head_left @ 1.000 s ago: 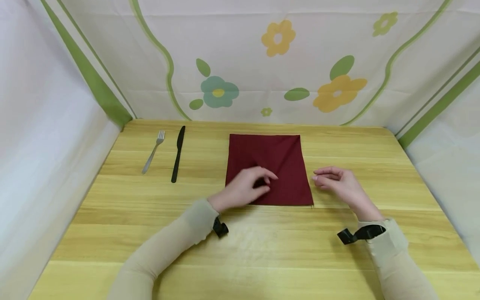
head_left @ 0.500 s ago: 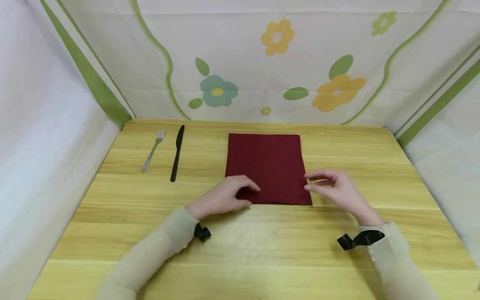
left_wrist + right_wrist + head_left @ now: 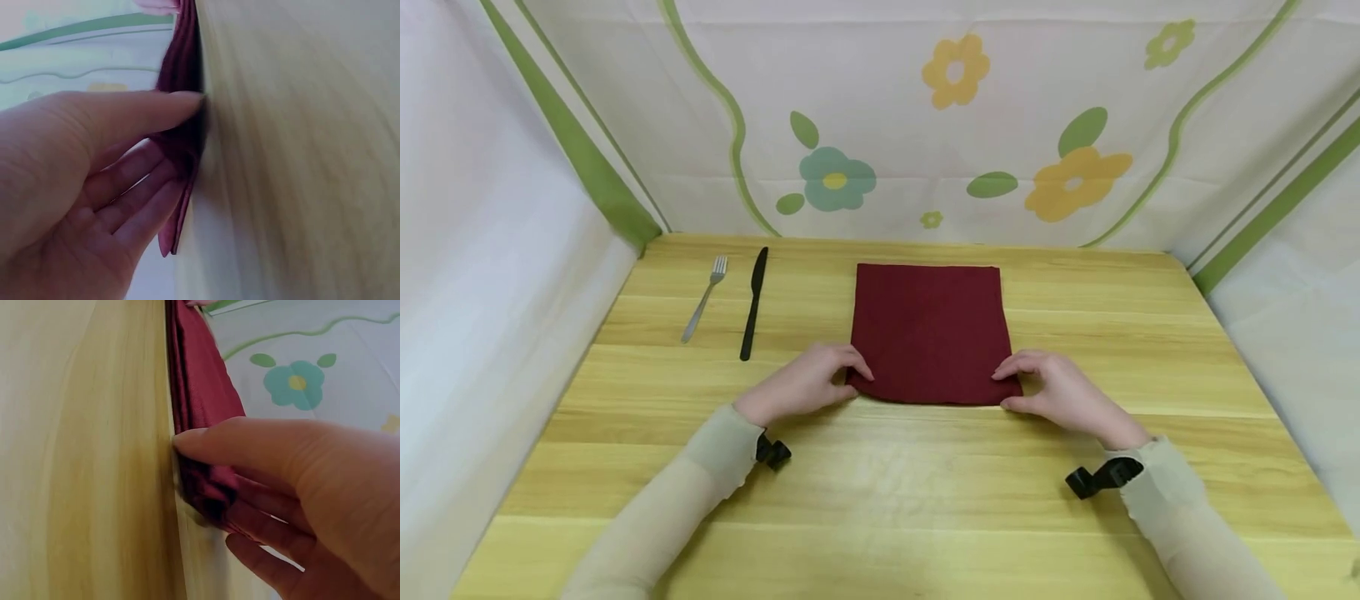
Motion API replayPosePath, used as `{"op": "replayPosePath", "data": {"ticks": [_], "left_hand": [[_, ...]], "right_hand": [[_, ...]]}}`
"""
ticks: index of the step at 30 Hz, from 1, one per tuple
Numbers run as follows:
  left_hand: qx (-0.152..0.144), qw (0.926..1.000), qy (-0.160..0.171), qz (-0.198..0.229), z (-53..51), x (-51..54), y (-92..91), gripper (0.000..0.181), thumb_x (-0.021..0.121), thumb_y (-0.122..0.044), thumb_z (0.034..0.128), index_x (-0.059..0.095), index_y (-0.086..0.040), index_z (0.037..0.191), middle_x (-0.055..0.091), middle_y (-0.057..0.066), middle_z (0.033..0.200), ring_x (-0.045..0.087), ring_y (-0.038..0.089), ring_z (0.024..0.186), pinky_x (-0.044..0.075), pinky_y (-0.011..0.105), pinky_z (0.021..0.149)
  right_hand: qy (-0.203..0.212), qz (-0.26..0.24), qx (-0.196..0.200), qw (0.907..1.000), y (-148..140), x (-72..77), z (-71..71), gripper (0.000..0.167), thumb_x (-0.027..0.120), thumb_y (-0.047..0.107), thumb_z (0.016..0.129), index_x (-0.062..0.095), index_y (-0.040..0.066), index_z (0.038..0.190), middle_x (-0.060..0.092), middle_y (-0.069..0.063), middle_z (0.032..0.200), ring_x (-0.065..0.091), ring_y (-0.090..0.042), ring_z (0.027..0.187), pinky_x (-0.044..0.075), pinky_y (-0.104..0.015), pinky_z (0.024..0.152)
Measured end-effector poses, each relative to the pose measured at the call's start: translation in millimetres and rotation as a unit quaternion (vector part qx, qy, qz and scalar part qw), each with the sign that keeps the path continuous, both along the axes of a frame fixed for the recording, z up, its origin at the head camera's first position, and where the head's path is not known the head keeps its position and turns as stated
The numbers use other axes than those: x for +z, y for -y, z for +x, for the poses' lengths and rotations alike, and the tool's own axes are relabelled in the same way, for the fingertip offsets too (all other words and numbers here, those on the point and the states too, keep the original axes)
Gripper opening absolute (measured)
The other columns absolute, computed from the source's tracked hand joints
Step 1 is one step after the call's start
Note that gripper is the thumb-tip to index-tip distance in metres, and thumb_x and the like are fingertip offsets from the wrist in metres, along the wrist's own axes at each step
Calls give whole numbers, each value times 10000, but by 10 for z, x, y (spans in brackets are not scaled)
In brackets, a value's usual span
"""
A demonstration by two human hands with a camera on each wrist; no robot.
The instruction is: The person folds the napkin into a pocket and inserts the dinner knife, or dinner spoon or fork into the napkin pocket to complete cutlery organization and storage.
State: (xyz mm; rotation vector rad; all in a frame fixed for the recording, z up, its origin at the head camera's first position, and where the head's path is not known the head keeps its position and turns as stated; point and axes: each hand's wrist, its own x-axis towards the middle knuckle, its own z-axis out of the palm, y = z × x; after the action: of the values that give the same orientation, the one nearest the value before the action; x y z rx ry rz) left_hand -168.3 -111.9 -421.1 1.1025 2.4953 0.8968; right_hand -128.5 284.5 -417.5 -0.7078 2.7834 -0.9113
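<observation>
Taking both near corners of the folded burgundy cloth is what has changed just now: my left hand has come off the cloth's middle and sits at its near left corner, while my right hand has moved in from beside the right edge to the near right one. The diagonal crease of a second ago is gone, so the cloth lies flatter, and I judge that its near edge is now under control from both ends (though it bows a little towards me). It lies squarely in the middle of the wooden table, towards the far side. Each hand pinches its corner narrowly, fingers on the upper face and thumb low at the edge.

From my head, I see the cloth only as one smooth sheet. My left wrist's view shows dark folds stacked behind the left thumb, and my right wrist's view shows several layers beside the right thumb, with the corner bunched and shadowed beneath; how many layers each pinch takes, I cannot tell. Only the head view gives me the metal fork and the black knife, side by side and well apart from my left hand.
</observation>
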Motion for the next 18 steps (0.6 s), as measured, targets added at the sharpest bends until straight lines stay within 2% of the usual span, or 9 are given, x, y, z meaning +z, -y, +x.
{"op": "replayPosePath", "data": {"ticks": [5,8,10,15,18], "left_hand": [[332,9990,85,304,-64,-32,-21,158,684,-92,991,732,-116,1139,713,-8,1106,645,130,999,524,344,883],[574,9967,296,499,-106,-45,-29,136,658,-120,1013,703,-104,1140,705,-4,1075,636,122,970,524,345,860],[706,9942,492,650,-128,-46,-29,122,641,-122,1024,685,-93,1133,700,7,1043,634,134,945,527,354,836],[864,9890,769,926,-189,-44,-37,108,615,-130,1039,671,-94,1123,694,11,989,616,149,863,521,351,770],[943,9877,780,978,-212,-25,-42,118,612,-146,1042,674,-105,1133,689,6,991,601,155,853,511,350,764]], "right_hand": [[-98,-30,-102,9999,8,-18,-42,245,824,107,875,768,147,1110,712,14,1126,642,-229,1092,509,-489,933],[-87,-73,-186,9998,5,-34,-63,219,792,126,910,766,155,1126,717,17,1122,643,-208,1079,511,-480,925],[-53,-102,-255,9996,7,-40,-65,227,804,195,911,764,159,1131,717,23,1115,645,-195,1061,516,-470,914],[-33,62,-315,9995,60,-34,-54,541,897,461,768,724,163,1185,688,56,1096,623,-154,1000,518,-435,877],[-182,252,-247,9992,106,-28,-59,538,903,376,785,685,139,1216,679,26,1079,625,-168,973,520,-436,852]]}}
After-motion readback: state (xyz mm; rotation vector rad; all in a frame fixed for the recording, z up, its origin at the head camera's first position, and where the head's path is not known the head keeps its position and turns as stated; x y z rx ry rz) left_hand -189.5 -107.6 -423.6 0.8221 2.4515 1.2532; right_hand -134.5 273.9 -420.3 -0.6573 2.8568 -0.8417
